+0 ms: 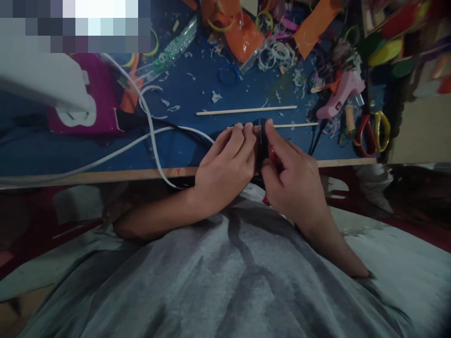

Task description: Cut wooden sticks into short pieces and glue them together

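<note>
Grey shirt cloth (197,281) is spread before the edge of the blue tabletop (239,96), where a black-and-red tool (262,145) is gripped by the thumb and forefinger of the right hand (296,178). Fingers of the left hand (227,162) are curled close beside it, though whether anything is held beneath them cannot be told. One thin wooden stick (296,125) is partly hidden by the hands, another stick (246,111) is laid just beyond, and a pink glue gun (333,105) is seen to the right.
</note>
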